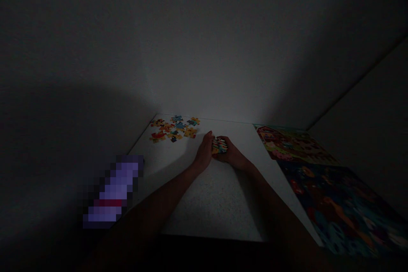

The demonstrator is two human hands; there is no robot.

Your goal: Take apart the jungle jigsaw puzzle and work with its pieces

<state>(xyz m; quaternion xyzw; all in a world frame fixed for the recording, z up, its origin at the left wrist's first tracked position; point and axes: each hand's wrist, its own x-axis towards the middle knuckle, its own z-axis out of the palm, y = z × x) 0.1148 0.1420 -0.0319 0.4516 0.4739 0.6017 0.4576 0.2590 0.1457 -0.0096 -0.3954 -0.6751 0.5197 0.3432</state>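
Between my two hands is a stack of jigsaw puzzle pieces (pixel 219 146), with colourful edges facing me. My left hand (pixel 204 151) presses against the stack's left side, thumb pointing up. From the right, my right hand (pixel 232 153) curls its fingers around the other side. Both hands are just above or on the white table (pixel 207 204); the dim light does not show which. To the left of my hands lie several loose jigsaw puzzle pieces (pixel 174 129) in yellow, orange and blue, spread near the table's far left corner.
At the right lie two picture sheets, a farm scene (pixel 293 144) behind and a dark blue scene (pixel 341 208) in front. A pixelated purple shape (pixel 114 193) covers part of the left edge. A pale wall (pixel 204 72) rises directly behind the table.
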